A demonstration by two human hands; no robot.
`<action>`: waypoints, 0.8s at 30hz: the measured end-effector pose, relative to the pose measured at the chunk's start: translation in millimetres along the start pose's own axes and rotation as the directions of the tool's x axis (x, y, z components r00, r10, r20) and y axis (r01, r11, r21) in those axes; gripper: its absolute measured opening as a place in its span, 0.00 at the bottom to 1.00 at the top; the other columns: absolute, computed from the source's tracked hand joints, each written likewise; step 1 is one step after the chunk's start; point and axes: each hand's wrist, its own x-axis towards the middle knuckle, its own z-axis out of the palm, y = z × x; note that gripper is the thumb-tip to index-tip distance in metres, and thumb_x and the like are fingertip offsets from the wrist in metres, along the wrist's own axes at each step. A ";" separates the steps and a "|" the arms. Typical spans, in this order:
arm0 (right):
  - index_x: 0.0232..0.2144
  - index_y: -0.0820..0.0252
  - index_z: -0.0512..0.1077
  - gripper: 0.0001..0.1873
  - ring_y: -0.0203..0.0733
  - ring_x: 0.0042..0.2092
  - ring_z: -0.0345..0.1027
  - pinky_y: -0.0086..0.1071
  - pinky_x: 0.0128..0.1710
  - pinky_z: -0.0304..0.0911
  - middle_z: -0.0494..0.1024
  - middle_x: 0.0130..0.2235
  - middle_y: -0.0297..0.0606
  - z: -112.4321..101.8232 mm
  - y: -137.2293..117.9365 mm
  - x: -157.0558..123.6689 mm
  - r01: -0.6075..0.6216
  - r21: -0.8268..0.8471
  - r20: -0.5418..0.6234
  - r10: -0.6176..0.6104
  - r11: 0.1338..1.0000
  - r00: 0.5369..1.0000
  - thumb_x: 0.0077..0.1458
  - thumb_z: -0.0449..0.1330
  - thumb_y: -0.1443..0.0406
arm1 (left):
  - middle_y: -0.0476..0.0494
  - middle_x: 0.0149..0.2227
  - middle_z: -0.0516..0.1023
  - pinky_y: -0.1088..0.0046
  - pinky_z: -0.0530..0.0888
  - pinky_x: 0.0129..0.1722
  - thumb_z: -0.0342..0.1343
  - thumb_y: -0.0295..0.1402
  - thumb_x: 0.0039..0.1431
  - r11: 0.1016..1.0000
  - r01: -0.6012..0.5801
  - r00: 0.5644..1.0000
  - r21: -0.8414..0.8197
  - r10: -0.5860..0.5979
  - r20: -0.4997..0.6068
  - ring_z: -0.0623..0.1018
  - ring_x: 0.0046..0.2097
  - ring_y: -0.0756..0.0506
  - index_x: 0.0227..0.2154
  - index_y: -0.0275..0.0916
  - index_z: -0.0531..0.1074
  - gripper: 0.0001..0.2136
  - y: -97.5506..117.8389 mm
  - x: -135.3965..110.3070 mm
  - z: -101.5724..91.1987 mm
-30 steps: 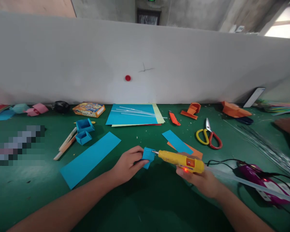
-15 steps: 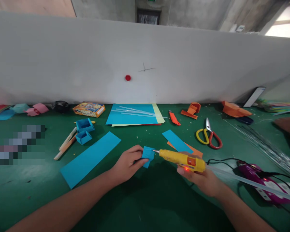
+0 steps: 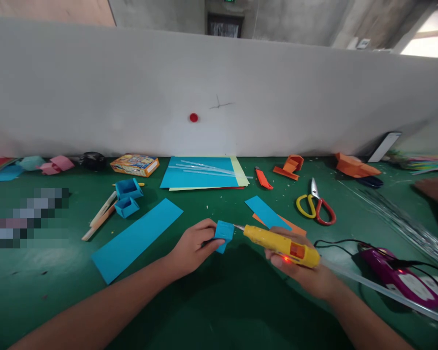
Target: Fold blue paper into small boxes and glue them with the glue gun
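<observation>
Between the thumb and fingers of my left hand (image 3: pixel 194 247) is a small folded piece of blue paper (image 3: pixel 224 230). My right hand (image 3: pixel 302 272) is wrapped round a yellow glue gun (image 3: pixel 277 243) with a glowing red light, and a clear glue stick (image 3: pixel 379 289) trails from its back. The metal nozzle points left, close to the right edge of the folded paper; whether it touches I cannot tell. Left of my left hand lies a long blue paper strip (image 3: pixel 138 240). A shorter blue strip (image 3: pixel 268 213) rests on an orange one beyond the glue gun.
Scissors (image 3: pixel 317 204) and a red cutter (image 3: pixel 264 178) lie ahead. Blue folded boxes (image 3: pixel 128 188) stand at left, near a patterned carton (image 3: pixel 135 165). Stacked paper sheets (image 3: pixel 200 177) lie by the white partition (image 3: pixel 131 97). A purple power strip (image 3: pixel 397 277) with cables sits right, near another person's hand (image 3: pixel 434 192).
The glue gun in my right hand has moved slightly right and its back end has dipped, so the nozzle has drawn back from the blue paper. My left hand stays put.
</observation>
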 end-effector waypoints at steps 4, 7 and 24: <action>0.32 0.53 0.75 0.11 0.48 0.42 0.73 0.36 0.39 0.69 0.78 0.34 0.39 -0.7 -2.5 2.0 0.079 -0.085 0.011 -0.078 0.993 0.997 0.62 0.59 0.56 | 0.44 0.39 0.74 0.74 0.73 0.37 0.53 0.36 0.69 1.000 0.003 1.000 -0.006 -0.003 0.003 0.76 0.38 0.49 0.36 0.37 0.76 0.10 0.1 0.2 -0.1; 0.34 0.53 0.76 0.11 0.50 0.45 0.73 0.37 0.40 0.70 0.78 0.35 0.39 0.0 -2.3 2.2 0.076 -0.101 0.007 -0.076 0.992 0.997 0.62 0.59 0.55 | 0.44 0.39 0.74 0.74 0.73 0.38 0.53 0.36 0.68 1.000 -0.009 1.000 -0.009 0.009 0.001 0.76 0.38 0.49 0.36 0.38 0.76 0.10 1.1 0.3 -0.2; 0.31 0.53 0.75 0.10 0.47 0.42 0.74 0.35 0.38 0.70 0.78 0.35 0.38 1.5 0.2 -0.1 0.046 -0.121 0.008 -0.045 0.992 0.999 0.63 0.59 0.57 | 0.45 0.38 0.75 0.76 0.72 0.38 0.55 0.32 0.67 1.000 -0.031 0.999 -0.001 0.031 -0.010 0.76 0.38 0.50 0.35 0.37 0.76 0.07 0.6 0.0 1.0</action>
